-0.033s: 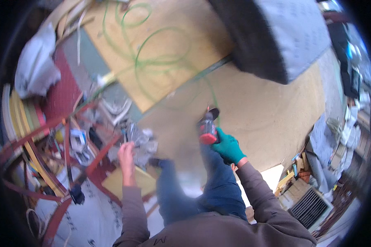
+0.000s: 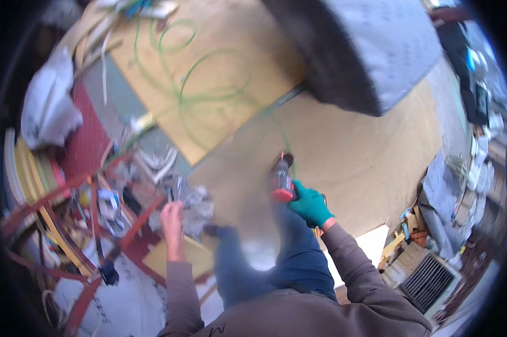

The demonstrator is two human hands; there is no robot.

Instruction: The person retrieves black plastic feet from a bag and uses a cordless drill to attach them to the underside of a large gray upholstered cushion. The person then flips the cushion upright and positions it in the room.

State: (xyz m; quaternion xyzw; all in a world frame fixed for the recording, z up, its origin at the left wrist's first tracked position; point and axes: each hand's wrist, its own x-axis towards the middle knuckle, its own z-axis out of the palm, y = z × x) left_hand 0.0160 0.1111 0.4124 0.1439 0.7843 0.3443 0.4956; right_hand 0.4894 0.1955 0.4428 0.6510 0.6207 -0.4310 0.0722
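Note:
My right hand (image 2: 311, 206), in a green glove, is closed round the handle of a black and red cordless drill (image 2: 281, 181). The drill is held in front of my right leg, over the brown board floor, its nose pointing away from me. My left hand (image 2: 172, 219) is bare and its fingers are pinched together. A small thin thing seems to stick up from the fingertips, too blurred to name. Just beyond that hand lies a heap of grey crumpled plastic (image 2: 194, 197).
A red metal frame (image 2: 136, 226) stands at the left among scraps. Green hose (image 2: 181, 101) loops across a yellowish board (image 2: 225, 73) ahead. A large dark and grey upholstered block (image 2: 371, 56) sits at the far right. Nearer right is a grilled box (image 2: 428, 283).
The view has shifted slightly, so the block and hose sit a little further left. The drill stays in my right hand, and my left hand keeps its pinch, both almost in place.

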